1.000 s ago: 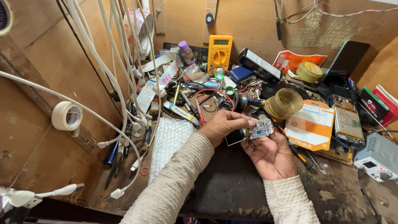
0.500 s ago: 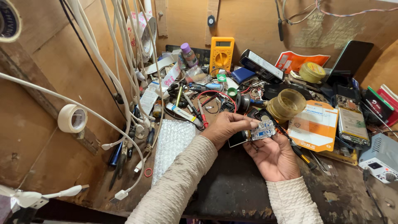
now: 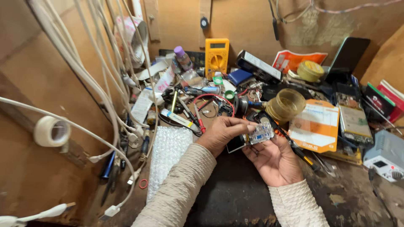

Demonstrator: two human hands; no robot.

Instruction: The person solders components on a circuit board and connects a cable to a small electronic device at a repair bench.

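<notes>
The left hand (image 3: pixel 221 133) and the right hand (image 3: pixel 273 157) hold a small clear plastic circuit part (image 3: pixel 259 134) together, fingers pinched on it. It sits above the dark table (image 3: pixel 235 189), near a round brown tape roll (image 3: pixel 287 104).

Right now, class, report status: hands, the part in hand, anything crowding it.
Left hand and right hand both grip small circuit board. Board held above dark mat. Screwdriver close beside right hand.

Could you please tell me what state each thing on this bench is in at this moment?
Left hand: fingertips pinching the small circuit board.
Right hand: palm up, cradling the board.
Small circuit board: held above the bench between both hands.
Yellow multimeter: propped against the back wall.
Bubble wrap: lying flat.
White tape roll: hanging on the left wall.
Brown tape roll: lying on the clutter.
</notes>
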